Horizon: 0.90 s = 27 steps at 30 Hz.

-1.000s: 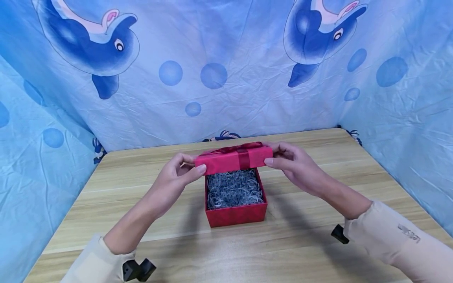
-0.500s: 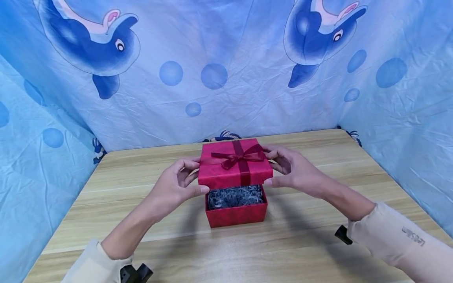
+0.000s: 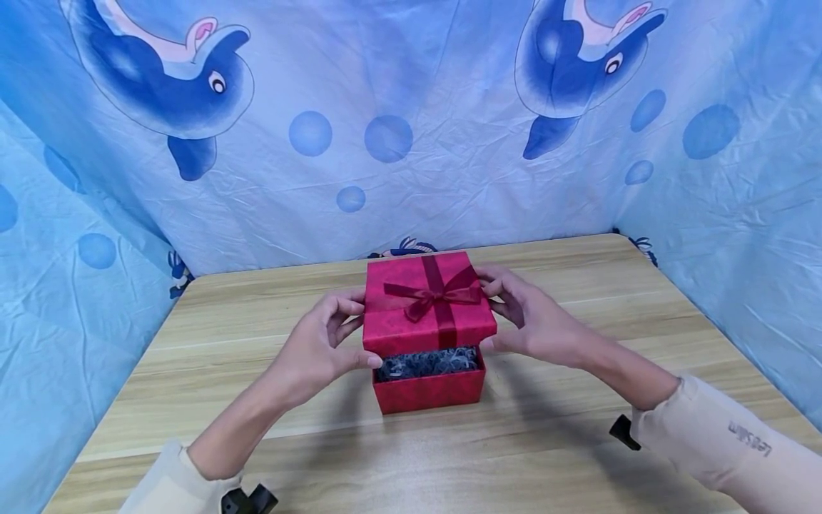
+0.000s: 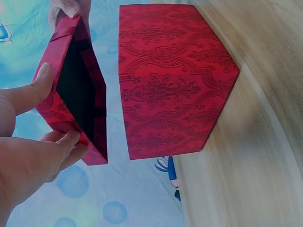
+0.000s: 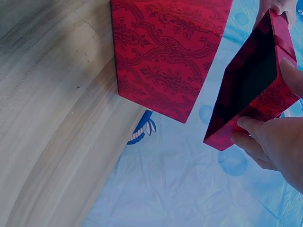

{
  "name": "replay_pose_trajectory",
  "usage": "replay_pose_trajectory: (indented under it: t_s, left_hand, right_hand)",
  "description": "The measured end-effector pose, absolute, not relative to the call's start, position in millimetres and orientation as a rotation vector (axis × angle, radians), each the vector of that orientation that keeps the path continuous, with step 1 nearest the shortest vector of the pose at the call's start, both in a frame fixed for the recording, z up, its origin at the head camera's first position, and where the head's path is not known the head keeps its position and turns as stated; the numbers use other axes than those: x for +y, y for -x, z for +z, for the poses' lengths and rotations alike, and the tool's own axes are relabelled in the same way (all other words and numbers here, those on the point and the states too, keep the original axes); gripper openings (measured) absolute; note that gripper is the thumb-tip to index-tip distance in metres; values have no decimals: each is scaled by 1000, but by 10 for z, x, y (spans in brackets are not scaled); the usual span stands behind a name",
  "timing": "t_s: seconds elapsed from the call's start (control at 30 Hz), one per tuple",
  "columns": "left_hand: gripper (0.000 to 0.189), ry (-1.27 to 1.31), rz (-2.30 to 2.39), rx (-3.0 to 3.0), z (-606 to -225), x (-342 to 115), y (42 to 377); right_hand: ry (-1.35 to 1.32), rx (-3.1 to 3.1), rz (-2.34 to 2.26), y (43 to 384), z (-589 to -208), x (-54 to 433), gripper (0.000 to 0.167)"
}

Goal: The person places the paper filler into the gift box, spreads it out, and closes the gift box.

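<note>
A red gift box base point(image 3: 429, 394) stands on the table, filled with grey shredded paper point(image 3: 427, 363). Above it is the box's red lid point(image 3: 398, 314), topped with a dark red ribbon bow point(image 3: 432, 294). My left hand point(image 3: 321, 343) grips the lid's left side, thumb at the front corner and fingers along the side. On the opposite side my right hand point(image 3: 536, 318) holds the lid the same way. Both wrist views show a gap between the lid point(image 4: 52, 92) and the patterned base point(image 5: 163, 56); the lid's dark inside faces the base.
The wooden table point(image 3: 225, 343) carries the box near its middle. A blue curtain point(image 3: 411, 193) with dolphin prints hangs behind and at both sides. Knotted dark blue and white cords point(image 3: 411, 246) show at the table's far edge.
The lid has tipped from showing mainly its front edge to showing its top, and has come lower and nearer over the base. Less shredded paper shows now. Both hands moved with it.
</note>
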State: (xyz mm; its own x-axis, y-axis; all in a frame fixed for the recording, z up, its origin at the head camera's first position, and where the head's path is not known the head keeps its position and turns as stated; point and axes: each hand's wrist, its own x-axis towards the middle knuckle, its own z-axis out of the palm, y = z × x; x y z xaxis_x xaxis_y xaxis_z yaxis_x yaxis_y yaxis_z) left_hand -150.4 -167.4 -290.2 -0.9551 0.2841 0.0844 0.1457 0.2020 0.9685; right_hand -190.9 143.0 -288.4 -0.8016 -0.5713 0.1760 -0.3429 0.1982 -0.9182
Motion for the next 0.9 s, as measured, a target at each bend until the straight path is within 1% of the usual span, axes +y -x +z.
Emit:
replay_pose_trajectory:
  t_s: [0.7,0.9]
  left_hand:
    - [58,-356,1813,2404,-3161,-1656,1434]
    - [58,-311,1801,2416,-3228,-1641,1425]
  right_hand:
    - [892,2383,-1537,1837,-3237,1357,48]
    - [826,2380,-1519,1826,-3311,1332,47]
